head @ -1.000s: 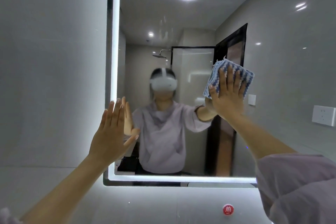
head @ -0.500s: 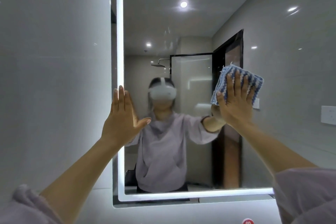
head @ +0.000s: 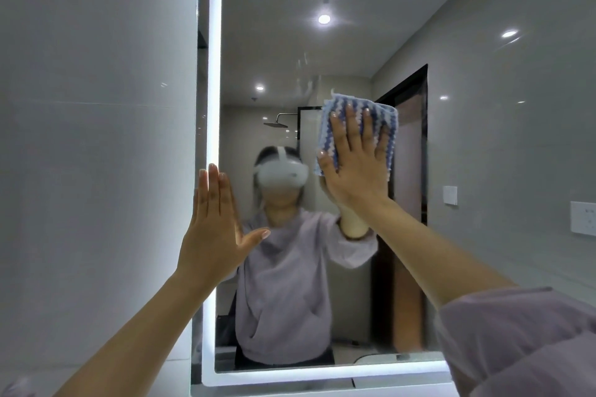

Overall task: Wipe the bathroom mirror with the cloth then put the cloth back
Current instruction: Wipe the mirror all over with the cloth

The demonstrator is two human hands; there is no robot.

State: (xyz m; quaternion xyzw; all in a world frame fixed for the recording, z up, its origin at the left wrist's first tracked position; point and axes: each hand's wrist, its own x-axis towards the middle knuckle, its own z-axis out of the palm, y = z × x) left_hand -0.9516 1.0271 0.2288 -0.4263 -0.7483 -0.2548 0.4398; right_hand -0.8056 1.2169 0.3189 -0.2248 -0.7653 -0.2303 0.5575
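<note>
A large wall mirror (head: 483, 138) with a lit white border fills the middle and right of the head view. My right hand (head: 354, 164) lies flat, fingers spread, pressing a folded blue-and-white striped cloth (head: 388, 126) against the glass near the mirror's middle. My left hand (head: 214, 229) is flat and empty, fingers together and thumb out, resting on the mirror's lit left edge. The mirror reflects a person in a lilac sweatshirt.
A pale tiled wall (head: 96, 138) lies left of the mirror. The mirror's lit bottom edge (head: 322, 375) runs low in the frame. My lilac right sleeve (head: 522, 348) covers the bottom right corner. Reflected in the glass are a shower head, a dark door frame and wall sockets.
My right hand has slid the cloth left across the glass, toward the mirror's middle. The view has tilted upward. My left hand stays flat at the left edge.
</note>
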